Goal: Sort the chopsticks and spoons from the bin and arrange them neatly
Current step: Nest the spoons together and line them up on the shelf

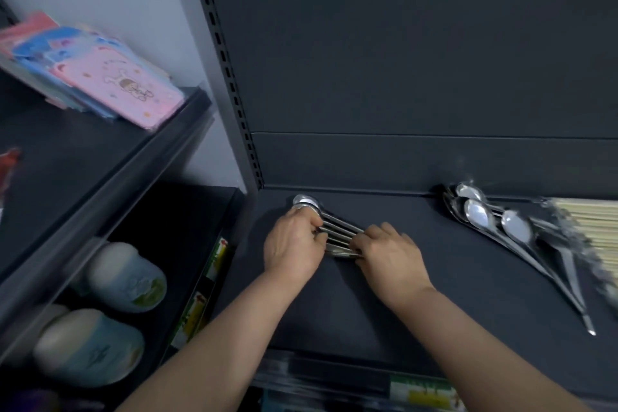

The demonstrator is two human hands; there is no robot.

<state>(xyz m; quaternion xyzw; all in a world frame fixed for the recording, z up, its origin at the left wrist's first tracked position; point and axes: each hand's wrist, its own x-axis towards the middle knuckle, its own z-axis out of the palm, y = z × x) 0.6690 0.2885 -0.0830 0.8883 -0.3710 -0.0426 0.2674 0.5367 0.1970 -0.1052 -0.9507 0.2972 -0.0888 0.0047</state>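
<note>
Steel spoons [339, 232] on the dark shelf [368, 304] — left hand [292, 244] and right hand [391, 252] fingers grip them

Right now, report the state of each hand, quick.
Left hand: grips the bundle of shiny metal spoons near the bowls.
Right hand: grips the same bundle at the handle ends.
</note>
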